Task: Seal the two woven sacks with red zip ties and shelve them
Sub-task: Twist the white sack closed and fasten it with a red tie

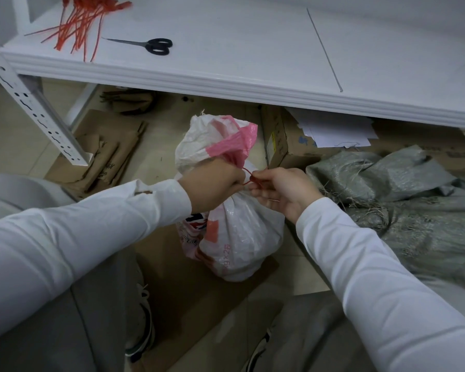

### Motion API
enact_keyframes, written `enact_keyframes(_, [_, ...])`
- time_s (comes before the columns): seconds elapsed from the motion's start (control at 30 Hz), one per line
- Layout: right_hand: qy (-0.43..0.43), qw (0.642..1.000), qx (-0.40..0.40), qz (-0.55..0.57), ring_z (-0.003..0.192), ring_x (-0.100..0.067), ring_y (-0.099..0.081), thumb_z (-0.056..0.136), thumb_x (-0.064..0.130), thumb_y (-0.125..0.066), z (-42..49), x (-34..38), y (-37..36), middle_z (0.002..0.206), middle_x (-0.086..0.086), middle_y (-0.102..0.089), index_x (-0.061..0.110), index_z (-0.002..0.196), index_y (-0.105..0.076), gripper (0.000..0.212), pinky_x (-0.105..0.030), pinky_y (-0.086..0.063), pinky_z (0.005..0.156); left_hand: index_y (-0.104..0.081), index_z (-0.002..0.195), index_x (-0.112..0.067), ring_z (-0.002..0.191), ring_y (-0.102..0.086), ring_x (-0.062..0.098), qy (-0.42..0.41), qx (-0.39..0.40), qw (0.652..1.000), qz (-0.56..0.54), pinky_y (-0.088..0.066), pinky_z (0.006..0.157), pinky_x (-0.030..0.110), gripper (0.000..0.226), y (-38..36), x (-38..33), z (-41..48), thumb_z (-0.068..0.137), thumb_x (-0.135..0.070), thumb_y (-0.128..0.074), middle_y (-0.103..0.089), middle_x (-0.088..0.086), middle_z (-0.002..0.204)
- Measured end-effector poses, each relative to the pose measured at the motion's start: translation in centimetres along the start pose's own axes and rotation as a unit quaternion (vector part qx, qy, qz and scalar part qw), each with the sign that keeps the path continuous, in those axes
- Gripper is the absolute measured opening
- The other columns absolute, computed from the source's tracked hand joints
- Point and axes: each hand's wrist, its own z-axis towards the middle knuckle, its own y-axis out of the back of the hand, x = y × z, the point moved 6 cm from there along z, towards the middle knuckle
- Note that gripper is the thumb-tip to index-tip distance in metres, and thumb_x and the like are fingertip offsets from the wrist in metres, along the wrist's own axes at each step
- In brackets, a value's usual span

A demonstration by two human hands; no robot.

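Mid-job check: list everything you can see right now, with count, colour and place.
white and pink sack: one, on the floor in the middle, neck gathered
red zip tie: one, looped round that sack's neck
grey sack: one, slumped on the floor at right, no tie visible on it
spare zip ties: a loose bundle, red, shelf top at left
scissors: one pair, black handles, on the shelf beside the spares
shelf: one, white
cardboard box: one, brown, under the shelf
flattened cardboard: brown, on the floor at left
left hand: grips the sack's neck
right hand: pinches the tie
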Motion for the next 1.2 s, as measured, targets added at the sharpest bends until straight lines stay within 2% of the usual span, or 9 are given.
enact_keyframes(0.17, [-0.005, 1.000, 0.012, -0.014, 0.049, -0.010, -0.065, 0.089, 0.017, -0.064, -0.3, -0.7, -0.6, 0.070, -0.008, -0.071, 0.004, 0.090, -0.066, 0.013, -0.018, -0.049, 0.045, -0.060, 0.078, -0.011, 0.067, -0.055, 0.018, -0.023, -0.020, 1.000, 0.005, -0.047, 0.066, 0.033, 0.024, -0.1, -0.2, -0.8, 0.096, -0.022, -0.049, -0.061, 0.002, 0.074])
enact_keyframes(0.3, [-0.006, 1.000, 0.025, -0.004, 0.051, -0.011, -0.066, 0.091, 0.021, -0.064, -0.4, -1.1, -0.8, 0.066, -0.006, -0.071, 0.005, 0.090, -0.067, 0.016, -0.018, -0.048, 0.045, -0.062, 0.077, -0.009, 0.065, -0.054, 0.019, -0.017, -0.037, 0.999, -0.006, -0.045, 0.064, 0.031, 0.024, -0.1, 0.0, -0.9, 0.095, -0.019, -0.050, -0.062, 0.004, 0.073])
enact_keyframes(0.43, [-0.018, 0.999, 0.042, -0.006, 0.051, -0.010, -0.064, 0.092, 0.025, -0.062, -0.7, -1.8, -1.6, 0.065, -0.003, -0.069, 0.010, 0.077, -0.066, 0.021, -0.019, -0.048, 0.047, -0.065, 0.082, -0.010, 0.065, -0.054, 0.018, -0.018, -0.049, 0.998, -0.025, -0.045, 0.065, 0.032, 0.020, -0.2, -0.1, -0.6, 0.094, -0.016, -0.050, -0.063, 0.003, 0.075])
enact_keyframes(0.53, [-0.009, 0.999, 0.027, -0.014, 0.048, -0.008, -0.062, 0.092, 0.025, -0.063, -0.9, -1.7, -1.5, 0.063, -0.003, -0.067, 0.010, 0.075, -0.065, 0.023, -0.018, -0.048, 0.045, -0.062, 0.077, -0.012, 0.064, -0.051, 0.017, -0.014, -0.047, 0.998, -0.032, -0.040, 0.063, 0.029, 0.019, -0.3, -0.2, -0.4, 0.093, -0.016, -0.051, -0.060, 0.002, 0.072])
enact_keyframes(0.73, [0.043, 0.998, -0.023, -0.028, 0.039, -0.007, -0.056, 0.089, 0.014, -0.063, -1.3, -0.6, -1.1, 0.058, -0.005, -0.064, 0.004, 0.080, -0.066, 0.014, -0.018, -0.043, 0.046, -0.058, 0.070, -0.012, 0.062, -0.052, 0.017, -0.005, -0.034, 0.998, -0.050, -0.046, 0.064, 0.034, 0.022, -0.2, -0.1, 0.2, 0.091, -0.016, -0.054, -0.057, 0.001, 0.066])
enact_keyframes(0.9, [0.042, 0.998, -0.029, -0.041, 0.040, -0.008, -0.057, 0.088, 0.011, -0.065, -1.0, -0.5, -1.0, 0.064, -0.008, -0.066, -0.002, 0.097, -0.068, 0.017, -0.018, -0.043, 0.045, -0.063, 0.073, -0.012, 0.063, -0.053, 0.017, -0.034, -0.035, 0.999, -0.016, -0.042, 0.062, 0.029, 0.019, 0.1, 0.1, 0.0, 0.090, -0.017, -0.056, -0.060, 0.001, 0.067])
enact_keyframes(0.97, [0.048, 0.997, -0.034, -0.051, 0.037, -0.007, -0.053, 0.088, 0.011, -0.064, -0.9, -0.2, -1.0, 0.065, -0.009, -0.065, -0.003, 0.098, -0.068, 0.017, -0.018, -0.040, 0.044, -0.065, 0.075, -0.012, 0.064, -0.056, 0.018, -0.051, -0.046, 0.998, 0.013, -0.041, 0.062, 0.028, 0.018, 0.4, 0.0, 0.0, 0.090, -0.019, -0.057, -0.063, 0.002, 0.069])
enact_keyframes(1.1, [0.049, 0.997, -0.044, -0.049, 0.038, -0.008, -0.050, 0.085, 0.011, -0.066, -0.5, 0.0, -0.9, 0.065, -0.009, -0.064, -0.003, 0.100, -0.068, 0.021, -0.020, -0.037, 0.046, -0.067, 0.079, -0.012, 0.066, -0.061, 0.021, -0.080, -0.064, 0.991, 0.085, -0.050, 0.064, 0.036, 0.023, 0.7, 0.0, 0.0, 0.092, -0.022, -0.050, -0.066, 0.001, 0.074])
enact_keyframes(1.2, [0.041, 0.997, -0.051, -0.047, 0.038, -0.009, -0.050, 0.084, 0.012, -0.067, -0.2, 0.0, -0.6, 0.059, -0.005, -0.063, 0.000, 0.096, -0.069, 0.017, -0.020, -0.039, 0.045, -0.069, 0.076, -0.011, 0.059, -0.061, 0.023, -0.132, -0.088, 0.976, 0.147, -0.051, 0.057, 0.034, 0.009, 0.5, -0.6, 0.0, 0.084, -0.013, -0.064, -0.064, 0.002, 0.069])
